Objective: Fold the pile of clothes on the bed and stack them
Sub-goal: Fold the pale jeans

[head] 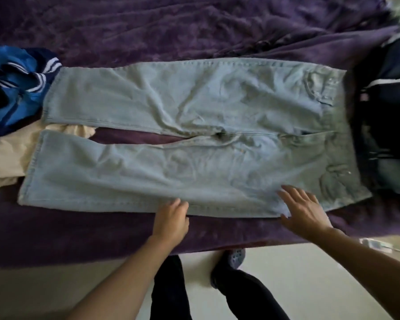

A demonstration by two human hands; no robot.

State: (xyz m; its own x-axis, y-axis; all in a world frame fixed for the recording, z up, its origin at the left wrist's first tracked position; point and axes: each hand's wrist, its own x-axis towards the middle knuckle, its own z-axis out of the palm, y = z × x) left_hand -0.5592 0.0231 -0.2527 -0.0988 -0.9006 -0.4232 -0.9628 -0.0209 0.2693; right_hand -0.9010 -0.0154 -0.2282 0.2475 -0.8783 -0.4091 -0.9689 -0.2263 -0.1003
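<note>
jeans (194,125) flat on bed (125,26), pre-fold. L hand (171,218) pinches near-leg edge; R hand (303,211) flat, fingers spread. Next prob: flip near leg over far.

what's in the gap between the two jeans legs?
Head view: a cream garment at the hem end, then bare purple blanket up to the crotch of the jeans.
</note>
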